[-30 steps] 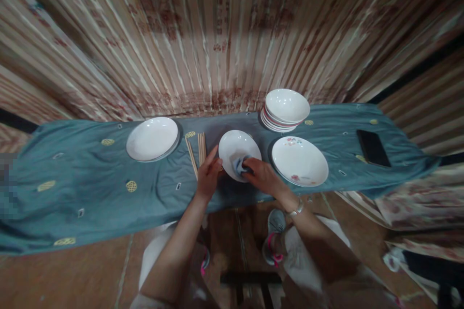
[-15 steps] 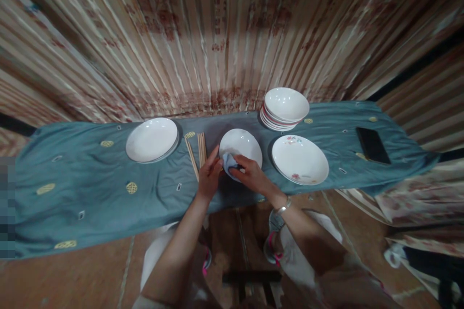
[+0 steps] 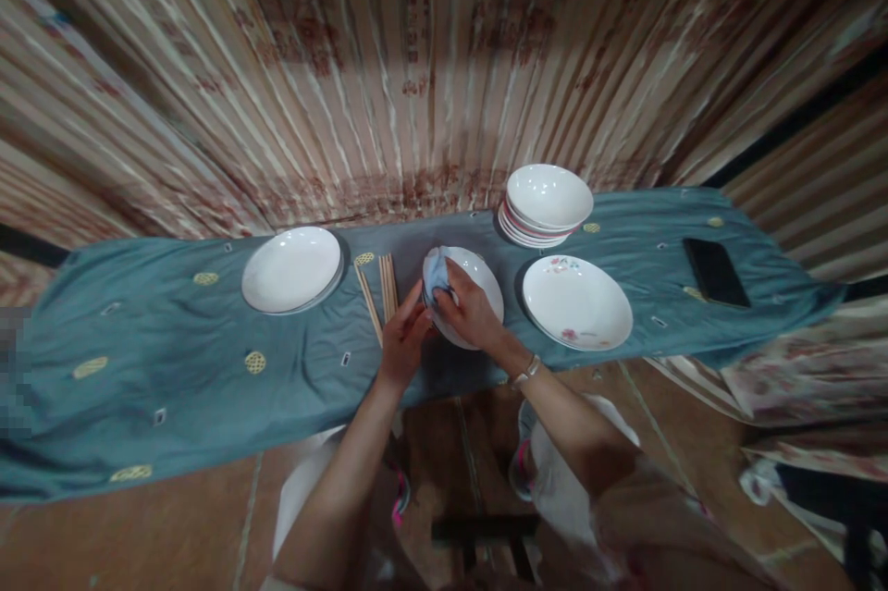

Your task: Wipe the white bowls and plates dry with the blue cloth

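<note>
A white bowl (image 3: 487,284) is in front of me at the middle of the table. My left hand (image 3: 403,341) grips its left rim, with the thumb and fingers at the edge. In my right hand (image 3: 473,312) is a bunched light-blue cloth (image 3: 436,271), pressed against the bowl's upper left rim. The fingertips under the cloth are partly hidden. Just left of the bowl lie several wooden chopsticks (image 3: 388,284), close to my left fingers.
Stacked white plates (image 3: 291,269) sit on the left. To the right are flower-patterned plates (image 3: 577,302), with a stack of bowls (image 3: 548,198) behind them. A black phone-like slab (image 3: 716,272) lies far right on the green tablecloth (image 3: 187,332). Curtains (image 3: 416,110) hang behind the table.
My right hand has moved the cloth from the bowl's lower left up to its upper left rim. My left hand stays at the bowl's left edge.
</note>
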{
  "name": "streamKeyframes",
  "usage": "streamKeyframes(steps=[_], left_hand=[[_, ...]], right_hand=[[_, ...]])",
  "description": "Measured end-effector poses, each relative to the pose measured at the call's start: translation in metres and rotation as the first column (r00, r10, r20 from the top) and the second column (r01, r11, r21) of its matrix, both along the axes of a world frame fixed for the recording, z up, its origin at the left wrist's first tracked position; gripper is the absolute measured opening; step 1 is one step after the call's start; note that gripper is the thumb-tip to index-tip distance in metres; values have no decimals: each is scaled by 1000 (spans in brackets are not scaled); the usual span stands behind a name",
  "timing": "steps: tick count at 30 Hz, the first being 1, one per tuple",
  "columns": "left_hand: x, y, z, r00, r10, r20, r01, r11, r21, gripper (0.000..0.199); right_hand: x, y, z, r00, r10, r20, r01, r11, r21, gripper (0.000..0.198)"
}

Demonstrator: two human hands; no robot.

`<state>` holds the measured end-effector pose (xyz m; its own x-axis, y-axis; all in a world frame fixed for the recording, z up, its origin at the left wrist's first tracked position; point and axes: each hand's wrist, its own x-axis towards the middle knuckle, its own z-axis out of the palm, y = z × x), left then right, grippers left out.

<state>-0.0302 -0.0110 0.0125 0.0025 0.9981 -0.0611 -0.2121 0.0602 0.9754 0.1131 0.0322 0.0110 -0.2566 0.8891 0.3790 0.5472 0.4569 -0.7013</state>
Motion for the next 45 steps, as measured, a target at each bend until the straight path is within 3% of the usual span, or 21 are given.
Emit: streamKeyframes(steps=[9,15,30,35,42,45], left_hand=[[0,-3,0,999,-25,21,25,1000,0,74],[0,-4,2,999,-25,21,26,1000,-9,77],[-7,1,-5,997,71,-7,-71,997,13,74],[-7,2,-5,998,65,6,-65,998,5,72],[-7,3,-3,999,51,-4,-51,999,5,73],[-7,4,-3,999,51,-6,-51,999,9,74]], right_hand=[[11,23,-5,975,-110,192,102,994,48,48],[24,30,-4,949,-168,267,173,985,3,43],[48,16,-6,825,-199,529,216,976,29,31],[55,8,3,740,-128,660,188,982,-20,27],[59,-11,16,555,10,832,88,994,-71,30],[59,-20,17,518,39,855,84,992,-96,30]])
